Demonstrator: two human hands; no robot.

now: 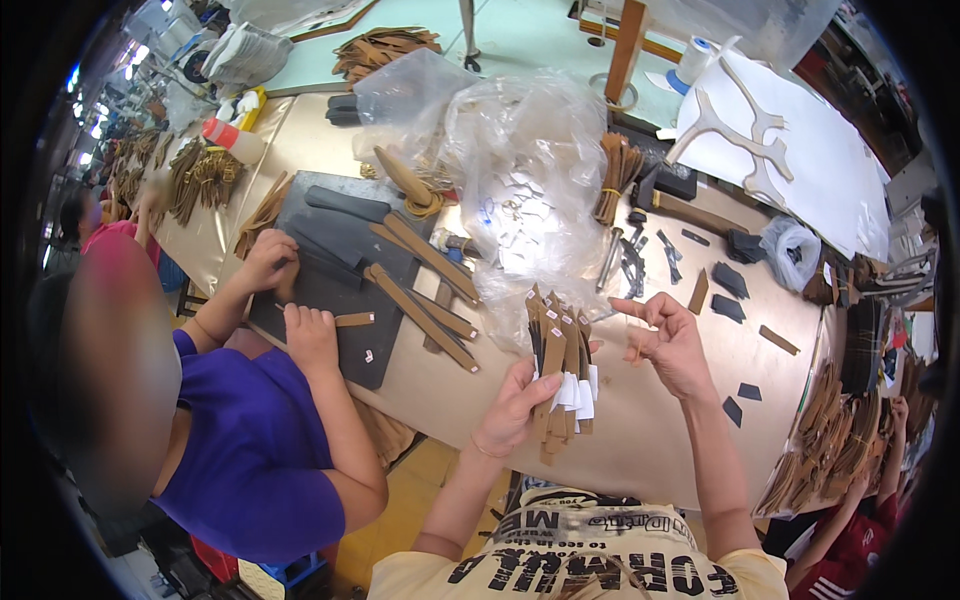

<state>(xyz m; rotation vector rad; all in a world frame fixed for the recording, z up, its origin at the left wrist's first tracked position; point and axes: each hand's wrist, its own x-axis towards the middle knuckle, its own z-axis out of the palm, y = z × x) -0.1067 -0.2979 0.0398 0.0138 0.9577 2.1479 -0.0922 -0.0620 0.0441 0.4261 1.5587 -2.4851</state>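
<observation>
Left hand [515,405] pinched the brown, flat, leather-like strips [553,345] with white paper tags [572,394]; right hand [672,345] half-curled, contents unclear, so uneven grip could've let strips slip.

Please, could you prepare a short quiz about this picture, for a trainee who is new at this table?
1. What does the camera wearer's left hand hold?
A) a hammer
B) a bundle of brown strips
C) a pair of scissors

2. True or false: the clear plastic sheeting lies to the right of the black board.

3. Complete the sentence: the co-worker on the left of the picture wears a ____ shirt.

Key:
1. B
2. True
3. purple
</observation>
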